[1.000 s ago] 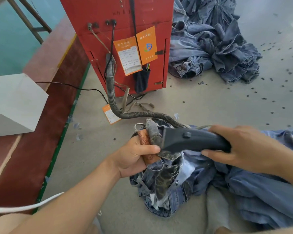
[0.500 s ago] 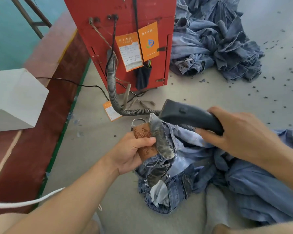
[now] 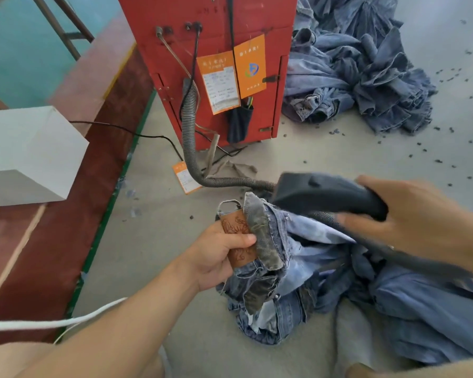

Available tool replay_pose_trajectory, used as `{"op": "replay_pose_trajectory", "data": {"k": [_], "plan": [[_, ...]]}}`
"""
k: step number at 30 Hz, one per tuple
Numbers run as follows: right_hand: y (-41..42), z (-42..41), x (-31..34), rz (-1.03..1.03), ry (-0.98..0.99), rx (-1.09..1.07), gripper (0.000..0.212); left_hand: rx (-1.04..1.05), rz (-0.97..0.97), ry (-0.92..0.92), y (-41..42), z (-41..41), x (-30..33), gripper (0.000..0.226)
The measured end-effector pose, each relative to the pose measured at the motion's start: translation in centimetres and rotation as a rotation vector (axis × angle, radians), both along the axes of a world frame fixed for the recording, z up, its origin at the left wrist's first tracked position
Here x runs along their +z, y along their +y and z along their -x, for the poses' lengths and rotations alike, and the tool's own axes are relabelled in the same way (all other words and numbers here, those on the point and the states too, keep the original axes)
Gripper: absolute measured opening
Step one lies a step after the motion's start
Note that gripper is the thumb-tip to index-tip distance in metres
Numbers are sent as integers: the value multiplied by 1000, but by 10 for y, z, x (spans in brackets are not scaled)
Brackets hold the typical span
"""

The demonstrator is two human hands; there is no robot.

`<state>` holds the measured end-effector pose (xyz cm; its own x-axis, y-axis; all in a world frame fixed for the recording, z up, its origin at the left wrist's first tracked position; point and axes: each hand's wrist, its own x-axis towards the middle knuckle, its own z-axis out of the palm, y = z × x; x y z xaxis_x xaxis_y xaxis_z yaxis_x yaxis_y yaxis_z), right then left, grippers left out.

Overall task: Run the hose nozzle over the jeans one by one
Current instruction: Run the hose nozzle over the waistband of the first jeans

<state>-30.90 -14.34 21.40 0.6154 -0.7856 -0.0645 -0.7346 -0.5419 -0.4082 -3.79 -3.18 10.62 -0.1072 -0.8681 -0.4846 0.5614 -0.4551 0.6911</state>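
Our left hand clenched the jeans at the waistband, holding it up so the nozzle, grasped in our right hand, could pass over.

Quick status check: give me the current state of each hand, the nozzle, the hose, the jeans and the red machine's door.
left hand: grips the jeans' waistband at the leather patch
right hand: holds the nozzle's handle
nozzle: raised above the waistband, blurred
hose: attached to the red machine, curves along the floor
held jeans: bunched, waistband lifted
jeans pile: heaped beside the machine
red machine: door closed
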Motion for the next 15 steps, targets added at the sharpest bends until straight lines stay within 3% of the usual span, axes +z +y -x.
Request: {"op": "replay_pose_trajectory", "data": {"k": [3,7,12,15], "plan": [[13,-6,-5,-103,124,107,25,-19,-24,-28,3,-1,-2,42],[3,-32,-16,-29,42,-12,26,-87,-27,-60,8,6,-5,38],[-8,4,-4,-149,3,-19,23,66,-126,11,-1,10,1,27],[-2,5,-7,-209,58,46,37,110,-157,-27,-2,11,0,31]]}}
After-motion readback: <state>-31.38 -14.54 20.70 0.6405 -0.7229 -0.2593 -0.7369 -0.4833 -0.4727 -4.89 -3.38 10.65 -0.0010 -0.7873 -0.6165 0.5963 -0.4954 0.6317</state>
